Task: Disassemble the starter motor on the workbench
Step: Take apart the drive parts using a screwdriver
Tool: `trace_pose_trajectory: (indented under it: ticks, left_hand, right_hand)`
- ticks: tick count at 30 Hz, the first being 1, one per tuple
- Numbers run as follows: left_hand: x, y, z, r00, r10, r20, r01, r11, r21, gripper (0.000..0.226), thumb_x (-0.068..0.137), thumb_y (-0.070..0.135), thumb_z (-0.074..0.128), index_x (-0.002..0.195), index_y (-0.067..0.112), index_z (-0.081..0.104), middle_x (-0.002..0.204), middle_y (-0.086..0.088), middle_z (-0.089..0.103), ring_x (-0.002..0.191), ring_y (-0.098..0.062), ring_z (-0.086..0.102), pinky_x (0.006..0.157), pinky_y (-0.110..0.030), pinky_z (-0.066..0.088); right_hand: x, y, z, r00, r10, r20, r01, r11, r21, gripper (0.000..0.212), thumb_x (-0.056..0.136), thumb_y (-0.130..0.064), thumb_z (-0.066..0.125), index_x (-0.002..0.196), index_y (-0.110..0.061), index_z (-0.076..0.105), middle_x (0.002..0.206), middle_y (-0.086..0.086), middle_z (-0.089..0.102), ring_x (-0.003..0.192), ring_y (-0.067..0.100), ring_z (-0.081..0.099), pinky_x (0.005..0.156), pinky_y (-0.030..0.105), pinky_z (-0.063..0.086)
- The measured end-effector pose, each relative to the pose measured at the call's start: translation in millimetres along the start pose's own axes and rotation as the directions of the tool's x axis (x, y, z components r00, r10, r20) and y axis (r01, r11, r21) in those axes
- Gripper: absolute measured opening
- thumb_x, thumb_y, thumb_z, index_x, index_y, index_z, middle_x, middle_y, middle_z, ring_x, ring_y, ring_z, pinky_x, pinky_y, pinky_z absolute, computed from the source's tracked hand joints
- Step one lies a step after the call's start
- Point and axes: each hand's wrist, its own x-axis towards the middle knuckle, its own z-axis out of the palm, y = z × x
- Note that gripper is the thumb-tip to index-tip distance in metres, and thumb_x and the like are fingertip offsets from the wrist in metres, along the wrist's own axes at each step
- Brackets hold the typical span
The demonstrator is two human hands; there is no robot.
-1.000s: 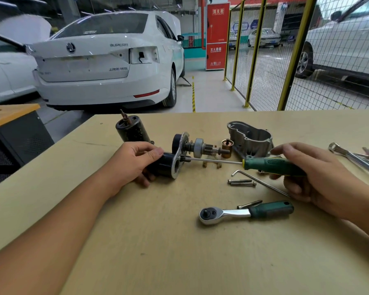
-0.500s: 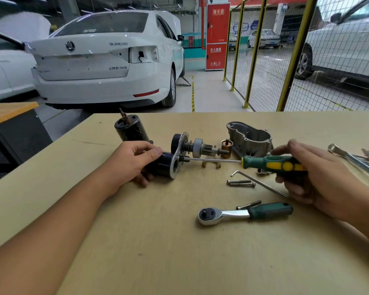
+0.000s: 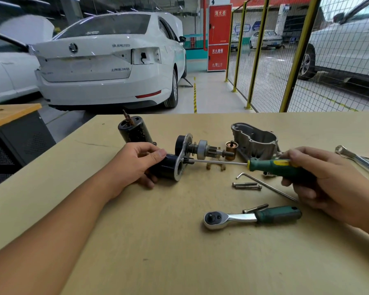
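Observation:
The starter motor lies in parts on the workbench (image 3: 136,252). My left hand (image 3: 134,165) grips the black solenoid cylinder (image 3: 165,168), which is fixed to a silver flange plate (image 3: 182,158) with a pinion shaft (image 3: 205,150) behind it. In my right hand (image 3: 324,179) is a green and yellow screwdriver (image 3: 273,166); its tip sits at a screw on the flange plate. The black motor body (image 3: 132,130) stands upright at the back. A grey aluminium nose housing (image 3: 256,139) lies behind the screwdriver handle.
A ratchet wrench (image 3: 251,217) lies near the front, with a loose bolt (image 3: 255,208) beside it. Two long bolts (image 3: 246,185), a hex key (image 3: 264,185), a copper part (image 3: 231,150) and a small fork lever (image 3: 215,167) lie in the middle. Wrenches (image 3: 356,159) lie at the right edge.
The screwdriver handle has rotated in my right hand, and its yellow stripe now faces up. My left hand and the solenoid assembly have stayed in place.

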Motion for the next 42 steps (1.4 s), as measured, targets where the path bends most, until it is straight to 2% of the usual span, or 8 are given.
trace_pose_trajectory:
  ticks: [5, 10, 16, 22, 30, 33, 39, 42]
  left_hand:
    - [-1.0, 0.5, -3.2, 0.999, -0.011, 0.034, 0.012, 0.999, -0.042, 0.034, 0.079, 0.039, 0.076, 0.096, 0.010, 0.076, 0.092, -0.015, 0.073, 0.058, -0.029, 0.065, 0.048, -0.031, 0.057]
    - [0.1, -3.6, -8.9, 0.997, 0.011, 0.071, -0.007, 0.998, -0.055, 0.018, 0.078, 0.034, 0.078, 0.089, 0.019, 0.078, 0.088, -0.005, 0.075, 0.059, -0.029, 0.067, 0.051, -0.031, 0.058]
    - [-1.1, -4.7, -12.1, 0.996, 0.019, 0.090, -0.013, 0.997, -0.073, 0.026, 0.072, 0.032, 0.082, 0.094, 0.018, 0.079, 0.092, -0.009, 0.076, 0.063, -0.032, 0.070, 0.053, -0.032, 0.059]
    - [-3.5, -2.5, -9.3, 0.997, 0.020, 0.081, -0.014, 0.998, -0.068, 0.031, 0.068, 0.036, 0.085, 0.094, 0.019, 0.079, 0.093, -0.011, 0.076, 0.064, -0.034, 0.071, 0.053, -0.032, 0.060]
    - [-3.7, -1.7, -9.2, 0.995, 0.016, 0.094, -0.012, 0.999, -0.049, 0.074, 0.042, 0.065, 0.097, 0.097, 0.020, 0.078, 0.093, -0.011, 0.076, 0.064, -0.034, 0.071, 0.053, -0.033, 0.059]
    - [-2.8, -2.6, -9.2, 0.997, 0.006, 0.080, -0.002, 0.999, -0.048, 0.062, 0.050, 0.057, 0.097, 0.097, 0.020, 0.078, 0.093, -0.012, 0.075, 0.063, -0.033, 0.071, 0.053, -0.033, 0.060]
    - [-2.4, -4.2, -8.3, 0.997, 0.005, 0.072, -0.001, 0.998, -0.059, 0.022, 0.075, 0.029, 0.081, 0.094, 0.020, 0.079, 0.094, -0.014, 0.074, 0.061, -0.033, 0.070, 0.053, -0.032, 0.059]
    - [-2.8, -3.7, -7.1, 0.997, 0.005, 0.071, -0.001, 0.998, -0.062, 0.027, 0.071, 0.032, 0.082, 0.094, 0.018, 0.078, 0.091, -0.011, 0.074, 0.061, -0.033, 0.069, 0.052, -0.032, 0.059]
  right_hand:
    - [2.5, 4.5, -4.3, 0.999, 0.002, 0.043, -0.009, 0.986, 0.168, 0.034, 0.067, -0.003, 0.078, 0.098, -0.015, 0.072, 0.087, 0.012, 0.067, 0.057, 0.015, 0.048, 0.045, 0.026, 0.045]
    - [1.8, 0.2, 2.5, 0.999, 0.050, -0.007, -0.050, 0.997, 0.051, 0.040, 0.073, -0.050, 0.075, 0.092, -0.014, 0.072, 0.081, 0.017, 0.069, 0.046, 0.013, 0.044, 0.037, 0.022, 0.035]
    - [1.7, 1.6, -1.2, 1.000, 0.012, 0.013, -0.014, 0.986, 0.168, 0.036, 0.056, -0.008, 0.082, 0.089, -0.021, 0.075, 0.080, 0.008, 0.069, 0.056, 0.014, 0.053, 0.047, 0.025, 0.047]
    - [0.6, -3.3, 2.5, 0.996, 0.081, -0.040, -0.077, 0.994, 0.082, 0.041, 0.076, -0.043, 0.076, 0.102, -0.012, 0.069, 0.086, 0.020, 0.069, 0.050, 0.017, 0.048, 0.040, 0.027, 0.040]
    - [-0.7, -2.8, -0.8, 0.998, 0.059, 0.036, -0.065, 0.974, 0.217, 0.028, 0.064, -0.012, 0.082, 0.090, -0.015, 0.072, 0.079, 0.010, 0.066, 0.056, 0.015, 0.052, 0.046, 0.025, 0.046]
    - [-0.9, -4.6, 2.1, 0.994, 0.105, -0.014, -0.103, 0.990, 0.096, 0.040, 0.074, -0.040, 0.076, 0.100, -0.010, 0.067, 0.082, 0.017, 0.068, 0.052, 0.016, 0.050, 0.040, 0.026, 0.042]
    - [-0.7, -2.0, -6.1, 0.997, 0.063, 0.051, -0.071, 0.981, 0.179, 0.043, 0.060, -0.001, 0.085, 0.099, -0.016, 0.073, 0.086, 0.013, 0.071, 0.058, 0.017, 0.052, 0.048, 0.026, 0.048]
    - [0.4, -1.2, -4.8, 0.996, 0.060, 0.071, -0.072, 0.982, 0.176, 0.034, 0.061, -0.012, 0.086, 0.093, -0.016, 0.074, 0.085, 0.011, 0.069, 0.059, 0.016, 0.052, 0.047, 0.025, 0.047]
